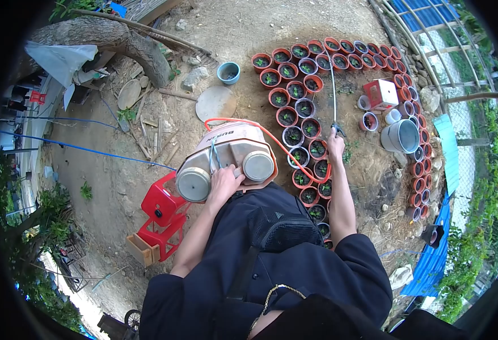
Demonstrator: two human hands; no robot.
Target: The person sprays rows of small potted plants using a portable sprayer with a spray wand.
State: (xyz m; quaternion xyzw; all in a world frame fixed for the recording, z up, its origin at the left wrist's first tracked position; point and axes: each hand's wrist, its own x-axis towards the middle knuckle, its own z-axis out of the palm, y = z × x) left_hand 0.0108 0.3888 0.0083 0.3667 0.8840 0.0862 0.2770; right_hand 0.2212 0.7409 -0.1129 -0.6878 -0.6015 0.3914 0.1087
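My left hand is closed on the handle between two round caps on top of a whitish sprayer tank, held against my front. In my right hand is the grip of a spray wand, fingers wrapped round it. The thin metal wand points away from me, its far end over the potted seedlings. An orange hose loops from the tank round to the wand grip. Orange and white pots with small green plants stand in rows beside and beyond my right hand.
A red and white box, a grey bucket and small pots stand at the right. A teal pot and a round slab lie ahead. At the left are a red plastic stand, a blue rope and a tree trunk.
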